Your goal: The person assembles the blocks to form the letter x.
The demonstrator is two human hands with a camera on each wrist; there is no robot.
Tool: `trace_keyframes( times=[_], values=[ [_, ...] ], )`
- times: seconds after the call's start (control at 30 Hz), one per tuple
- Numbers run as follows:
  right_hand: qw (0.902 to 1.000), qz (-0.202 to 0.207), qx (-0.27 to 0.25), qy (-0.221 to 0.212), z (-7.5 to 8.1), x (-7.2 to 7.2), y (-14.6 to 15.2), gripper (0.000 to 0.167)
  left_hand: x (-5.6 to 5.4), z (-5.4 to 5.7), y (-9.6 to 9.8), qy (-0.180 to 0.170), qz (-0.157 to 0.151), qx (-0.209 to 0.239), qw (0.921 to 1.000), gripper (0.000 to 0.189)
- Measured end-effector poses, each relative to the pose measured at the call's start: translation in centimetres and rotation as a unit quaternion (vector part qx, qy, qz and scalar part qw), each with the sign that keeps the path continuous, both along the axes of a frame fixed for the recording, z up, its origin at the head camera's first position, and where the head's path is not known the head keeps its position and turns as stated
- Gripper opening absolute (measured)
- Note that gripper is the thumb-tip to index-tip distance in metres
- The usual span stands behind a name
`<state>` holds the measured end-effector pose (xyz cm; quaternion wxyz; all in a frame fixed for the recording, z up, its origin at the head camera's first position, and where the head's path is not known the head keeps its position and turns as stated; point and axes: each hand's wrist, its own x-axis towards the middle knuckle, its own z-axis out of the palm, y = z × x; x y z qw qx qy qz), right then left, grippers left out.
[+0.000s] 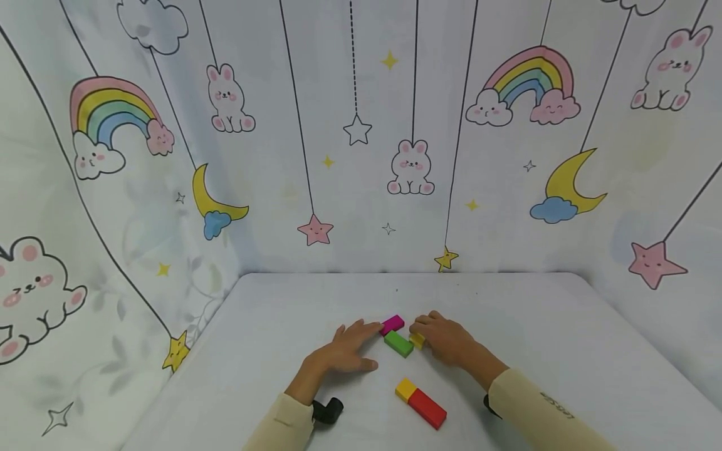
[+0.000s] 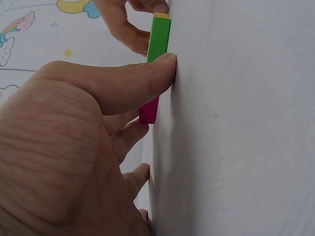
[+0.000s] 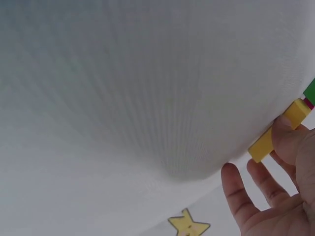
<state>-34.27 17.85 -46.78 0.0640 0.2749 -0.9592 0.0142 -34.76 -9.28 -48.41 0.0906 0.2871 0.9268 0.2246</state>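
My left hand [image 1: 343, 351] lies low over the white table, fingers spread and fairly straight, with a fingertip at the end of a magenta block [image 1: 393, 324]. Against the magenta block lies a green block [image 1: 398, 344], angled toward the right. In the right wrist view, a yellow block [image 3: 264, 144] is pinched between the thumb and fingers of my right hand [image 1: 445, 337], close to the green block's end. The left wrist view shows the thumb in front of the green block [image 2: 159, 39], partly hiding where it meets the magenta one.
Nearer on the table [image 1: 316, 300], a red block [image 1: 427, 408] lies end to end with a yellow-orange block [image 1: 405, 389]. A patterned curtain [image 1: 361, 188] with rabbits, stars and rainbows stands behind and at both sides. Black wrist straps [image 1: 328, 411] show at the sleeves.
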Motion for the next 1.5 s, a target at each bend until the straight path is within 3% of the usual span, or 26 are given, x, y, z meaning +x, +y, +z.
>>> trace_keyframes(
  times=[0.4,0.87,1.27,1.5],
  values=[
    [0.9997,-0.019,0.008,-0.011,-0.33,-0.32,0.00,0.036,-0.18,-0.38,-0.10,0.001,0.006,0.002,1.0000,0.078],
    [0.9970,-0.027,-0.055,-0.047,-0.06,-0.20,0.29,0.033,-0.22,-0.23,-0.04,0.001,0.007,0.004,1.0000,0.078],
    [0.9950,-0.023,-0.071,-0.066,0.44,0.47,0.28,0.029,0.47,0.49,0.03,-0.003,0.003,0.001,1.0000,0.078],
    [0.9951,-0.019,-0.069,-0.068,0.51,0.48,0.44,0.030,0.33,0.43,-0.01,-0.002,0.001,0.001,1.0000,0.078]
  ],
)
